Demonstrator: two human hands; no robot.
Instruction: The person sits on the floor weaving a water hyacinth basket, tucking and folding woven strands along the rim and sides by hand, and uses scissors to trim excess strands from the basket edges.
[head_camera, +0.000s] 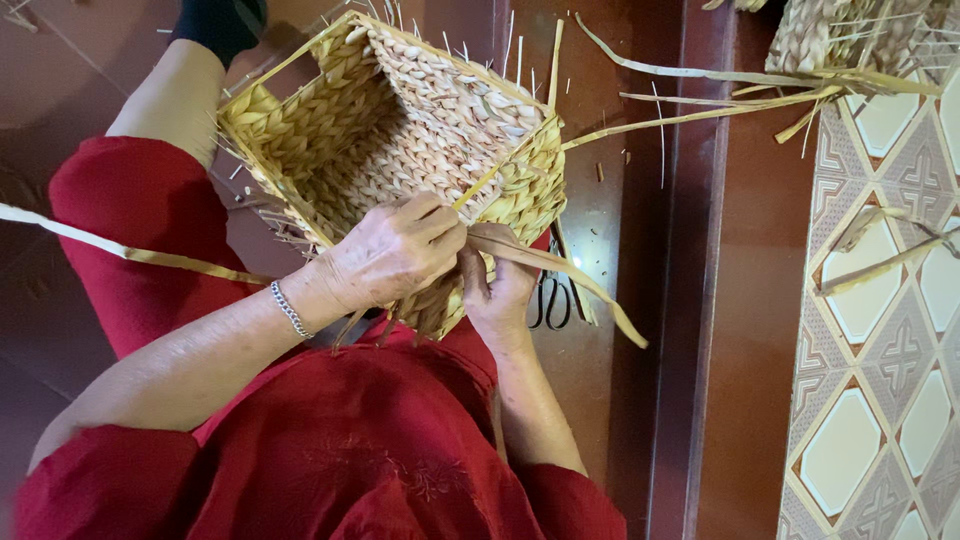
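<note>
Gripping a flat straw strip (560, 268) against the woven basket (400, 130) on the lap | left hand (392, 255) fingers pinched on strip at basket's 5 o'clock rim | right hand (497, 290) fingers closed on strip | scissors (550, 300) at 3 o'clock of right hand.

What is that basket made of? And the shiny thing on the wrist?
The basket looks like dried plant fibre, matte straw-yellow, twisted into braided rows with loose ends poking out. The bracelet on the left wrist looks like silvery metal: small glinting links, though it could be plated.
</note>
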